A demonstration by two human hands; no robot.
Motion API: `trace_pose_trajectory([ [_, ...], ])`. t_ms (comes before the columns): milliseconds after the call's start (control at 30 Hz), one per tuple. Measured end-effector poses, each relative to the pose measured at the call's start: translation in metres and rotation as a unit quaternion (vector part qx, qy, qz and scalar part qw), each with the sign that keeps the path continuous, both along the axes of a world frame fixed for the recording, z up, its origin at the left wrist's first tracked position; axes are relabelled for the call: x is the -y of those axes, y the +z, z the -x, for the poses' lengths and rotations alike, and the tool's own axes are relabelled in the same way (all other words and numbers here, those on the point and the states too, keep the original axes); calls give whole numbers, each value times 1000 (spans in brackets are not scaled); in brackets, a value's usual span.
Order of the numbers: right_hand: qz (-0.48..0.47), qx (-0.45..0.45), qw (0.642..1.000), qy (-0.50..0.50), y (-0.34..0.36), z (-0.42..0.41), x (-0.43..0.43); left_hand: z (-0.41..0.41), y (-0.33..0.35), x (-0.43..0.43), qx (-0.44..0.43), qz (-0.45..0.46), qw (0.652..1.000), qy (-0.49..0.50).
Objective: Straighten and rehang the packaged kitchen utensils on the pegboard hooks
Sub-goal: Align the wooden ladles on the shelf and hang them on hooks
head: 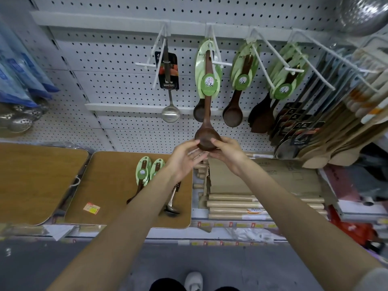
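A dark wooden ladle [207,114] with a green card hangs from a white pegboard hook [216,59] at centre. My left hand [184,158] and my right hand [226,153] cup its bowl from both sides, fingers curled around it. Another wooden spoon [199,111] hangs behind it on the same hook. Two green-carded wooden utensils [144,175] and a steel ladle [171,204] lie on a wooden board [117,198] below.
A steel ladle on a black card [169,80] hangs to the left. More green-carded spoons [239,89] and spatulas [279,85] hang to the right, beside packed utensils [336,122]. Rolling pins [235,204] and cardboard lie on the shelf. A second board [35,181] lies left.
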State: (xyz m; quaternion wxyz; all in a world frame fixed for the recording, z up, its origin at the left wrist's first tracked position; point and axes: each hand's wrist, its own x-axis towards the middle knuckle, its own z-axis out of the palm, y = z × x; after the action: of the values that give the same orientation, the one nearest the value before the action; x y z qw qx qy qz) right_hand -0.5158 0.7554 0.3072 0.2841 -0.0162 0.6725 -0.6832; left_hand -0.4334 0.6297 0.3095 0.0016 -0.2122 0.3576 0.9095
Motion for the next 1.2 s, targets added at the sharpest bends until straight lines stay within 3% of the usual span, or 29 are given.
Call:
trace_pose_trajectory([
  [200,34,81,995,-45,-13,15,14,8,-7,6,63,167,983,-28],
  [300,40,106,991,-72,-22,25,21,1,-18,10,117,312,942,-38],
  [367,36,115,989,-80,-27,35,26,-10,-27,17,111,477,869,-73],
  [467,7,111,991,-75,-34,47,31,-30,-40,36,95,696,699,-134],
  [600,-43,83,994,-62,-35,49,36,-53,-45,57,116,793,573,-171],
  [667,-68,62,995,-48,-35,45,35,-62,-45,63,130,815,533,-187],
  [867,-117,26,993,4,-25,28,21,-82,-36,63,148,829,501,-200],
  [1000,-190,-55,978,74,-4,12,13,-96,-22,53,144,841,487,-188],
  [1100,-267,-163,940,139,12,-3,7,-112,-11,45,143,846,480,-183],
  [1200,-353,-270,868,223,24,-25,-1,-134,-5,40,146,848,475,-186],
])
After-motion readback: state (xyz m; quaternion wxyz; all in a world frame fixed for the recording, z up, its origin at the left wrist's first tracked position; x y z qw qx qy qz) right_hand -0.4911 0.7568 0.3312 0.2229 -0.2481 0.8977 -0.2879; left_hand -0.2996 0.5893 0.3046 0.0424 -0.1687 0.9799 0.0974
